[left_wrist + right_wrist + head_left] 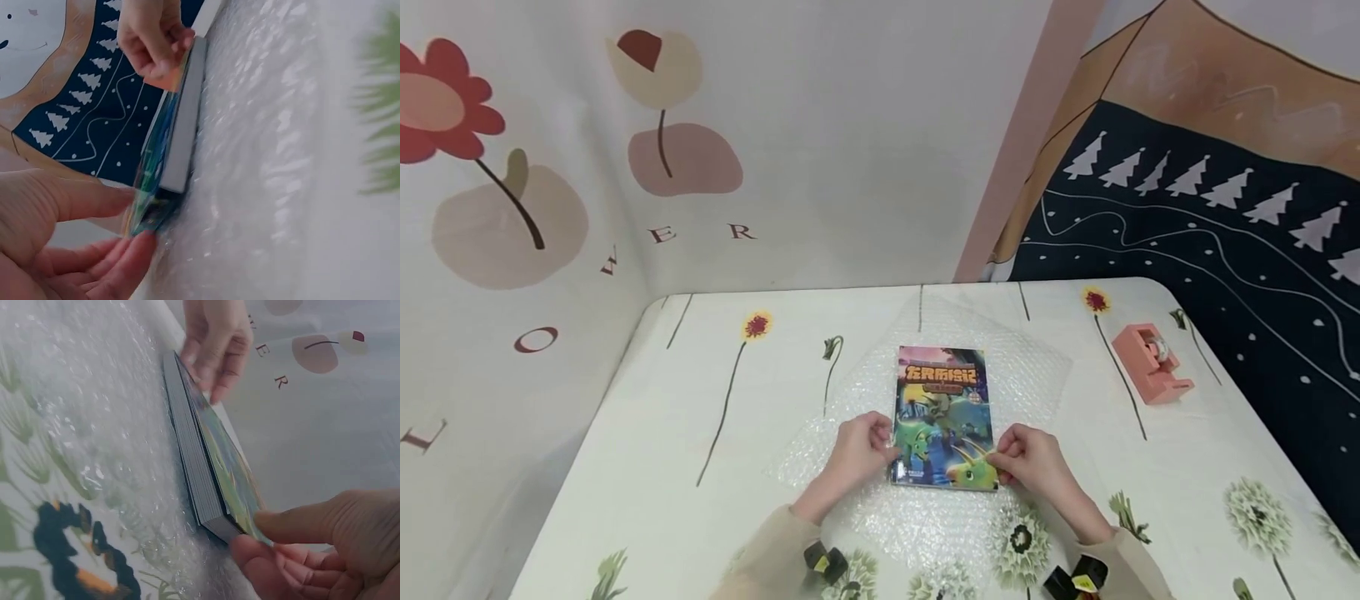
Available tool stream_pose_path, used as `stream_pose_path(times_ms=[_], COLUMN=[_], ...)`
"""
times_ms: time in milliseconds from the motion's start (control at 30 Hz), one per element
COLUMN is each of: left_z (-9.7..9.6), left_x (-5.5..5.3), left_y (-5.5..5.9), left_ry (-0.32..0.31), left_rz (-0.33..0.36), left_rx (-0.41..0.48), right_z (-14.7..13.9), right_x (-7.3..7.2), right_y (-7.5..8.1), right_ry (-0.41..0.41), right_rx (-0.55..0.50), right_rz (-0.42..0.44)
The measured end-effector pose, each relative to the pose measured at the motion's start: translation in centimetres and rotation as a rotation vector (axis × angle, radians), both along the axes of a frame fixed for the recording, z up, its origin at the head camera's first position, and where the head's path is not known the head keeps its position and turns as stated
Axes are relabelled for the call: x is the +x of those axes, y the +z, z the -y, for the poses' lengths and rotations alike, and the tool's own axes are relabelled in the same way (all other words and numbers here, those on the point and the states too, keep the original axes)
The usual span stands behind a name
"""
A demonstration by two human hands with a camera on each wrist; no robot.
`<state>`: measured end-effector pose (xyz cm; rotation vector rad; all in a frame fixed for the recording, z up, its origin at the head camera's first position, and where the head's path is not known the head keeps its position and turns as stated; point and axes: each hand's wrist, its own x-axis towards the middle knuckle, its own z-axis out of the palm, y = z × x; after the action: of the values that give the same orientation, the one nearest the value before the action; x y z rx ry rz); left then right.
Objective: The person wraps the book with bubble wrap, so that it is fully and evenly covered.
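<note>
A thick book point(943, 408) with a colourful dinosaur cover lies face up on a sheet of bubble wrap point(1030, 367). My left hand point(859, 450) pinches its left side near the lower corner, thumb on the cover side and fingers by the spine in the left wrist view. On the opposite side, my right hand point(1036, 460) grips the lower right corner. The right wrist view shows that thumb point(294, 522) on the cover and the fingers at the edge below. White page edges point(197, 462) face the near side.
A pink tape dispenser point(1150, 364) with a roll of tape stands at the right of the table. The flower-patterned tablecloth point(700, 400) spreads under the bubble wrap. Printed curtains point(850, 150) hang behind the table and along its sides.
</note>
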<state>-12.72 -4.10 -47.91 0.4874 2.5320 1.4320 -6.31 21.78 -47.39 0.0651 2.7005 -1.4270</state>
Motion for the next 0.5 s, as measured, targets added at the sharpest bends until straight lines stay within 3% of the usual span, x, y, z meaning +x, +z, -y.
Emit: stream_pose_path(times_ms=[67,200,367,500], left_z=[-0.2,-0.8,-1.6,-1.9], left_x=[-0.8,-2.5,-4.4,-5.2], left_y=[0.1,-0.1,-0.6,-0.9], left_ry=[-0.005,-0.059,-0.174,-0.236], left_rz=[-0.050,-0.138,-0.232,-0.275], left_rx=[0.032,0.095,0.078,0.023], right_z=[0.0,0.5,1.4,1.9], right_x=[0.3,1.3,2.7,3.7], right_y=[-0.1,-0.1,-0.1,-0.3], right_ry=[0.054,0.256,0.498,0.646], right_rx=[0.004,-0.022,-0.106,-0.063], right_rz=[-0.072,-0.220,-0.204,-0.206])
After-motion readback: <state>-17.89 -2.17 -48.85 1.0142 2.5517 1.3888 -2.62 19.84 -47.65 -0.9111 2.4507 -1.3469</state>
